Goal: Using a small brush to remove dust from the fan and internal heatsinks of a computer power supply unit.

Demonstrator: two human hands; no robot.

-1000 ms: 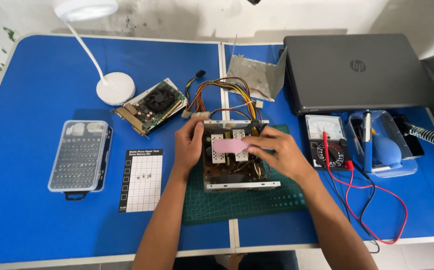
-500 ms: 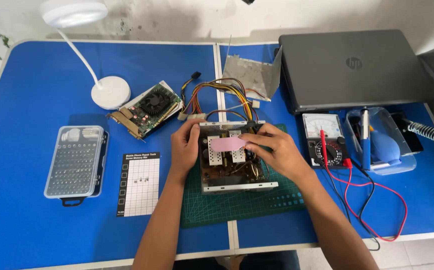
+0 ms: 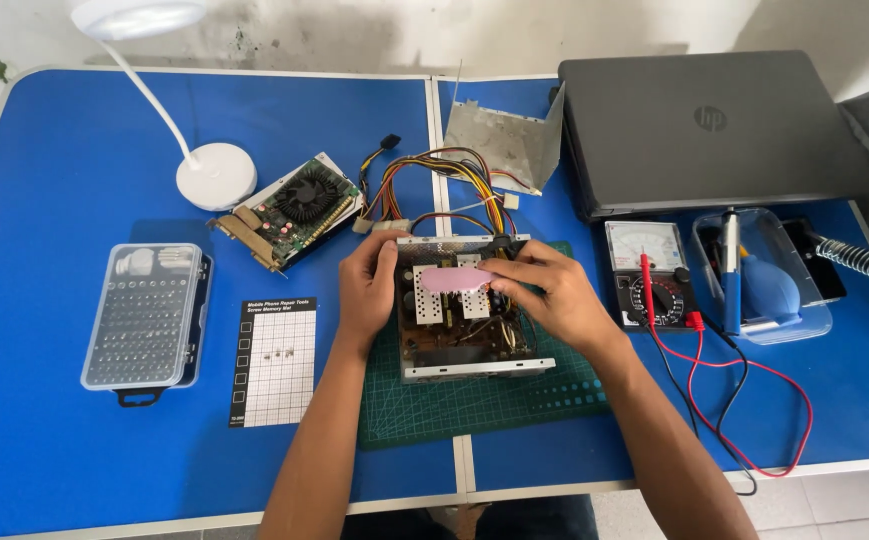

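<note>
An opened power supply unit with its circuit board exposed sits on a green cutting mat. A bundle of coloured wires runs from its far side. My left hand grips the left wall of the metal case. My right hand holds a pink flat tool over the board, its tip pointing left between the two pale heat sinks.
A graphics card and a white lamp base lie at the back left. A clear screwdriver bit case and a screw mat sit left. An analog multimeter with red and black leads, a tool tray, a closed laptop and a metal cover are right.
The view has shifted slightly. Both hands stay on the power supply, with the pink tool still held over the board.
</note>
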